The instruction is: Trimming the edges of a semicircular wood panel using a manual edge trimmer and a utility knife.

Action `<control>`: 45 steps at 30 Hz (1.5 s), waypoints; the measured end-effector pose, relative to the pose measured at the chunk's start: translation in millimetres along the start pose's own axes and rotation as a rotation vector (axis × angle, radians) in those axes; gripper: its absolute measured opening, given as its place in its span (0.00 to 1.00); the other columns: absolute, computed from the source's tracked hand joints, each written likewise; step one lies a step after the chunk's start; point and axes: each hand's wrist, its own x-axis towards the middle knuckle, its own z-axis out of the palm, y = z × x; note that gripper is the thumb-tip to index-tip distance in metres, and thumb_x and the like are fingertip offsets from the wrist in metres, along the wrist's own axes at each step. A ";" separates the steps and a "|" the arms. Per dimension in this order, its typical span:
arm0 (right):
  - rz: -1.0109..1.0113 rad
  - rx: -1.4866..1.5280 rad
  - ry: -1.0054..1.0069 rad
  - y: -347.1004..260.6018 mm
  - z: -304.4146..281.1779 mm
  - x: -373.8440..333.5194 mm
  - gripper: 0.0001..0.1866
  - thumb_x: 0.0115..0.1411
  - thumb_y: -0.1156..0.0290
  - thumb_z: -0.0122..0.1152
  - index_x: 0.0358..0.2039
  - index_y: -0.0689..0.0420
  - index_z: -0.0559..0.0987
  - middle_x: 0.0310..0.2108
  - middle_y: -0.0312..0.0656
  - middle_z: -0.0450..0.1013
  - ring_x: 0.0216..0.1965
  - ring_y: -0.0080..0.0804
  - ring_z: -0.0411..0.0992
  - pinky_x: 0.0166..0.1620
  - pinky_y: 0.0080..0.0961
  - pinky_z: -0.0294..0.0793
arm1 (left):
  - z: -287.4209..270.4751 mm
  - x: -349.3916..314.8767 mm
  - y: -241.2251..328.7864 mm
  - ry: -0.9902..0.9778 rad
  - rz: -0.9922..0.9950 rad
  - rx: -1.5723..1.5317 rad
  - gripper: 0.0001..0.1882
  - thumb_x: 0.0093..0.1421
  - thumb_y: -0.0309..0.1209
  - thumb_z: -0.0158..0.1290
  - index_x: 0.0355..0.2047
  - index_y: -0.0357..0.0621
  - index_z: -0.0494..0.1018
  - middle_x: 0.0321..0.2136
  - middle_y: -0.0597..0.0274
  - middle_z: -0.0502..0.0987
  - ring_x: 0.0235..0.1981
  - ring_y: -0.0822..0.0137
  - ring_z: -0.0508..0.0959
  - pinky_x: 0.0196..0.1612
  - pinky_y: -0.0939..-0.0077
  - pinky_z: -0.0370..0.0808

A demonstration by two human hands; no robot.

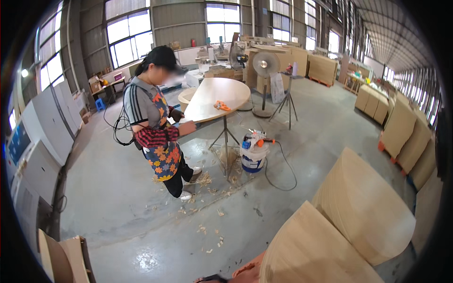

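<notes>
Wearer's left hand: does not show in the frame; wearer's right hand: cannot be made out with certainty; a dark, cut-off shape [212,278] lies at the lower edge, and it cannot be told whether it belongs to that hand, how far the hand is open or what it has hold of.

Nearest to that shape, at the lower right, is a stack of pale tan wooden panels with a curved outer edge [314,247]; a second, similar stack of curved tan panels [368,207] stands just beside it, further up and right; a reddish-orange piece [250,268] shows at the first stack's left edge.

Left of centre, a co-worker in a grey top and flowered apron [163,160] stands at a pale, curved-edged tabletop [214,92] on a dark tripod stand [225,134]; the co-worker's hands are at its near edge, their grip too small to tell; an orange-handled tool [222,105] lies on the tabletop; right of the stand is a white-and-blue plastic bucket [254,159]; pale wood scraps [204,179] litter the grey floor [141,221] around the co-worker's feet.
</notes>
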 end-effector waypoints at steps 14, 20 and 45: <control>-0.784 -0.749 -1.153 125.3 222.3 -261.4 0.11 0.66 0.65 0.52 0.38 0.60 0.76 0.25 0.43 0.74 0.24 0.35 0.71 0.26 0.32 0.69 | -393.0 -285.4 -94.5 0.463 -0.704 -0.070 0.22 0.59 0.48 0.55 0.22 0.42 0.79 0.20 0.58 0.80 0.31 0.60 0.82 0.39 0.67 0.78; -0.834 -0.693 -1.499 111.5 324.6 -334.6 0.12 0.68 0.64 0.50 0.38 0.61 0.75 0.24 0.40 0.73 0.23 0.34 0.71 0.26 0.29 0.71 | -522.2 -273.2 60.1 0.783 -0.094 -0.853 0.07 0.62 0.18 0.52 0.40 0.35 0.74 0.37 0.56 0.79 0.41 0.65 0.79 0.48 0.70 0.76; -0.969 -1.121 -2.166 129.3 736.6 -927.2 0.16 0.51 0.65 0.58 0.41 0.54 0.80 0.37 0.53 0.77 0.42 0.53 0.75 0.43 0.44 0.73 | -912.0 -357.1 68.0 0.740 1.341 -0.859 0.13 0.67 0.25 0.44 0.39 0.31 0.78 0.36 0.48 0.79 0.37 0.50 0.77 0.37 0.63 0.76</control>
